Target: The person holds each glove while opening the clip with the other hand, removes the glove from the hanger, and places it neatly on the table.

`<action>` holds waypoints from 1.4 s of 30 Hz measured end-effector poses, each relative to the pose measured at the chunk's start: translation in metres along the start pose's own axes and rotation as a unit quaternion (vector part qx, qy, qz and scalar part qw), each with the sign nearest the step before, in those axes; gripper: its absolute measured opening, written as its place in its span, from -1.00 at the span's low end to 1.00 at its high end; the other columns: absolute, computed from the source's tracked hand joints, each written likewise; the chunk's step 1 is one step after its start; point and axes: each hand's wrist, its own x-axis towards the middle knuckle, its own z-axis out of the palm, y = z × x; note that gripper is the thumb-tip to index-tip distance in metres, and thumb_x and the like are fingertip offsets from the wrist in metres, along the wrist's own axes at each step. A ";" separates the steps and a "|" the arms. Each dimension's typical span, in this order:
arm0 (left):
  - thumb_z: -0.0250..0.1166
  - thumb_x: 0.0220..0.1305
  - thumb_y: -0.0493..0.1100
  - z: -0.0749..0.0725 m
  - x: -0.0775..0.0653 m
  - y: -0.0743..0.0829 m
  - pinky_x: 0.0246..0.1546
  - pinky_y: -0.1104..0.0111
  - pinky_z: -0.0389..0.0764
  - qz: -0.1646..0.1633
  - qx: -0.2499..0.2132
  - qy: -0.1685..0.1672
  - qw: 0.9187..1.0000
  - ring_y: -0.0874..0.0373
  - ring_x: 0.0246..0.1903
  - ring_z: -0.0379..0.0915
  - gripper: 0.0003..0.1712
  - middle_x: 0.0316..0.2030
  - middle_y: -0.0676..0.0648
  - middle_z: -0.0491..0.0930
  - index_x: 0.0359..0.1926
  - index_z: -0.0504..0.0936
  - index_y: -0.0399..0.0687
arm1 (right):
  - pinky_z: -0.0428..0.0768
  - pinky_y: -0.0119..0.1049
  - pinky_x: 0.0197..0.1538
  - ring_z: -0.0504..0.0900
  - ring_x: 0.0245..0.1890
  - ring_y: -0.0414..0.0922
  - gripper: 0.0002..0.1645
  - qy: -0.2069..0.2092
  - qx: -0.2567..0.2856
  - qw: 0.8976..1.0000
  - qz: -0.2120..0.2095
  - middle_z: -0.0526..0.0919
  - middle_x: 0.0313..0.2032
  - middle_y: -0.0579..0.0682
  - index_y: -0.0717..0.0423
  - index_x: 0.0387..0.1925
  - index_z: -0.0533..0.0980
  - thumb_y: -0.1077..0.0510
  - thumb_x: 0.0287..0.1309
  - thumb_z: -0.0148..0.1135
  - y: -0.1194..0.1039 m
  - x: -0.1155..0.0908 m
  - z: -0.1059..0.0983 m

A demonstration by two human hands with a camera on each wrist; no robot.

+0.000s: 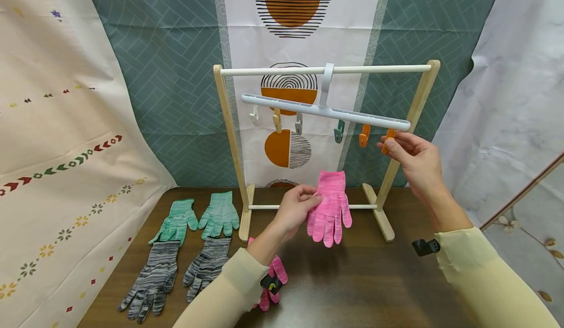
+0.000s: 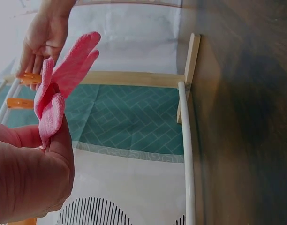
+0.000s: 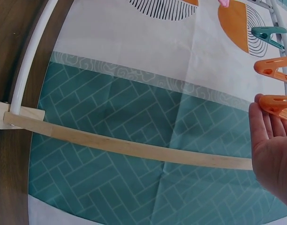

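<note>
My left hand (image 1: 296, 207) pinches a pink knit glove (image 1: 331, 205) by its side, fingers of the glove hanging down, in front of the rack. Up at the right end of the white clip hanger (image 1: 304, 106), my right hand (image 1: 418, 164) pinches an orange clothespin (image 1: 389, 141) between thumb and fingers. In the right wrist view that orange clothespin (image 3: 277, 104) sits at my fingertips. A second orange clothespin (image 1: 364, 135) hangs beside it, then a teal clothespin (image 1: 339, 131). The hanger tilts down to the right. Apart from the clothespins, the glove hangs lower and to the left.
The wooden rack (image 1: 229, 132) carries the hanger on its top bar (image 1: 379, 69). On the table's left lie green gloves (image 1: 220, 214) and grey striped gloves (image 1: 154, 276). Another pink glove (image 1: 276, 271) is partly hidden under my left forearm. Cloth backdrops surround the table.
</note>
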 end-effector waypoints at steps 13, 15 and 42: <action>0.28 0.27 -0.26 -0.012 -0.012 -0.010 -0.52 0.37 0.57 -0.014 -0.014 0.004 1.000 0.18 -0.45 0.57 -0.68 -0.20 -0.18 0.66 0.04 0.55 -0.20 | 0.57 -0.36 -0.04 0.70 -0.17 -0.07 -0.48 -0.001 0.004 1.000 -0.014 0.68 -0.08 0.14 0.30 0.14 0.50 0.26 0.13 0.33 0.003 -0.003 -0.002; 0.28 0.28 -0.26 -0.015 -0.015 -0.011 -0.53 0.36 0.58 -0.018 -0.013 0.004 1.000 0.18 -0.45 0.57 -0.67 -0.19 -0.19 0.65 0.05 0.54 -0.19 | 0.56 -0.34 -0.04 0.70 -0.16 -0.07 -0.47 -0.003 0.009 1.000 -0.015 0.67 -0.07 0.16 0.30 0.15 0.49 0.28 0.13 0.33 0.004 -0.004 -0.003; 0.25 0.28 -0.31 -0.030 -0.038 -0.041 -0.50 0.34 0.59 -0.066 0.005 0.021 0.998 0.18 -0.42 0.57 -0.71 -0.25 -0.13 0.64 0.02 0.51 -0.22 | 0.52 -0.51 -0.04 0.64 -0.05 -0.19 -0.36 -0.001 -0.062 0.998 0.010 0.61 0.04 0.10 0.19 0.25 0.41 0.27 0.11 0.36 0.018 -0.026 -0.015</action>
